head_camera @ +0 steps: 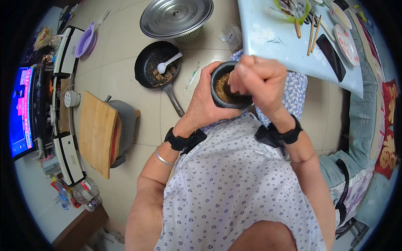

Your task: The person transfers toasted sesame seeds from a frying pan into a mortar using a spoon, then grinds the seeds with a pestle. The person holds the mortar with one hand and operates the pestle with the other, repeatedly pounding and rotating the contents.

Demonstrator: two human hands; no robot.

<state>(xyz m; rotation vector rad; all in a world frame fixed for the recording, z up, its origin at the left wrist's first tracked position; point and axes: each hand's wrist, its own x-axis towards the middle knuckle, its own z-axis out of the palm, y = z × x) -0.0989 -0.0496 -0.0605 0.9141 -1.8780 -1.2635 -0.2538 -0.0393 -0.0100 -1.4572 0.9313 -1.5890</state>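
My left hand (pixel 204 94) is wrapped around the side of a dark stone mortar (pixel 215 91), which sits above my lap. Inside lie coarse brown crumbs (pixel 222 89). My right hand (pixel 260 81) is closed in a fist over the mortar's opening, fingers dipping inside; what it grips, probably a pestle, is hidden by the hand. On the tiled floor to the left, a black frying pan (pixel 144 67) holds similar brown crumbs and a white plastic spoon (pixel 169 62).
A metal lid (pixel 176 15) covers a green basket (pixel 191 36) ahead. The table (pixel 267 56) at the right bears chopsticks (pixel 315 36), a black phone (pixel 331 56) and a plate (pixel 346 44). At the left, a wooden board (pixel 95 131) leans on a grey container (pixel 127 125).
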